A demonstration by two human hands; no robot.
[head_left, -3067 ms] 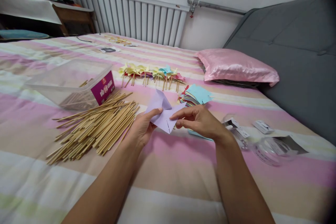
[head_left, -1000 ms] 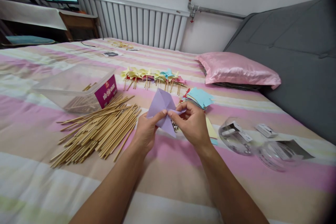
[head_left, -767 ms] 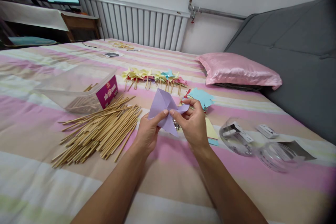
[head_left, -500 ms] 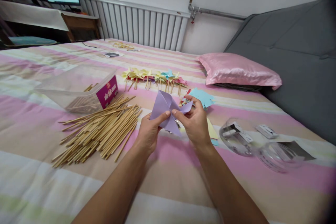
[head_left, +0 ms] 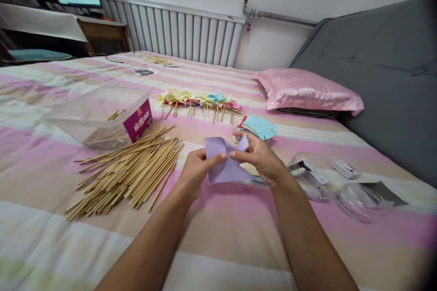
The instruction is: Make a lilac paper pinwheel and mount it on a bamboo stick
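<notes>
A purple sheet of paper (head_left: pixel 223 170), partly folded into a pinwheel shape, is held up between both hands above the bed. My left hand (head_left: pixel 197 170) pinches its left side, thumb on top near the middle. My right hand (head_left: pixel 261 157) grips the right side, its thumb close to the centre and a curled corner by its fingers. Behind lie finished pinwheels (head_left: pixel 177 96) in yellow, blue and pink on sticks. A stack of coloured paper (head_left: pixel 261 126) with a light blue sheet on top sits just beyond my right hand. Fingers behind the paper are hidden.
To the left, a pile of thin wooden sticks (head_left: pixel 133 177) lies before a clear plastic box (head_left: pixel 88 113) holding more sticks. At right are open clear round containers (head_left: pixel 355 204) and a small white packet (head_left: pixel 345 169). A pink pillow (head_left: pixel 310 91) rests against the grey headboard (head_left: pixel 375 45).
The purple paper has been turned in my hands, so a flat edge now faces down instead of a point. My right hand has shifted slightly right.
</notes>
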